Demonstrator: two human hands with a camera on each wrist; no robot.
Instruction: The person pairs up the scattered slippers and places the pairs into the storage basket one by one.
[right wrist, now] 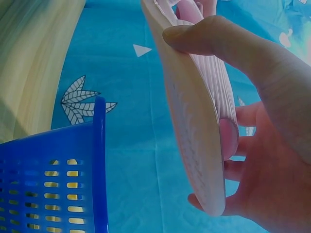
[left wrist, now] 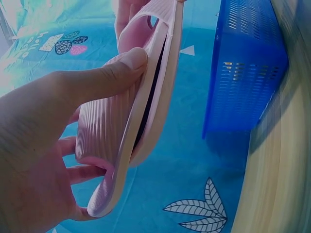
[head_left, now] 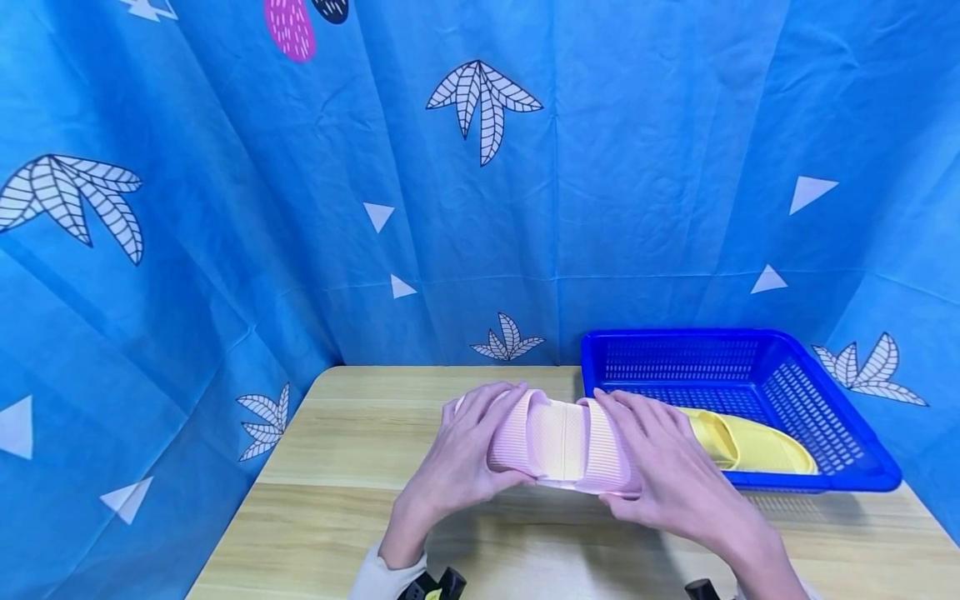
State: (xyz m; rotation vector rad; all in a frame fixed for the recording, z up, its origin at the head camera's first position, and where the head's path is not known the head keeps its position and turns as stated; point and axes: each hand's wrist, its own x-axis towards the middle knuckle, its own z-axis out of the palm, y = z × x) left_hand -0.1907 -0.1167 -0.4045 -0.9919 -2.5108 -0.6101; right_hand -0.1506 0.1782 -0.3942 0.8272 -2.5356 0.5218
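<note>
A pair of pink slippers (head_left: 561, 440) with ribbed straps is held above the table, soles stacked together and straps toward opposite ends. My left hand (head_left: 461, 454) grips the left end, its thumb on the edge of a sole and its fingers around the strap side, as the left wrist view shows. At the other end my right hand (head_left: 667, 467) grips likewise, thumb (right wrist: 194, 38) pressed on the sole's edge. In the left wrist view a dark narrow gap runs between the two soles (left wrist: 163, 116).
A blue plastic basket (head_left: 855, 481) stands at the right back of the wooden table (head_left: 337, 475). Inside it lie yellow slippers (head_left: 768, 446), partly hidden by my right hand. A blue patterned curtain (head_left: 645, 167) hangs behind and along the left side.
</note>
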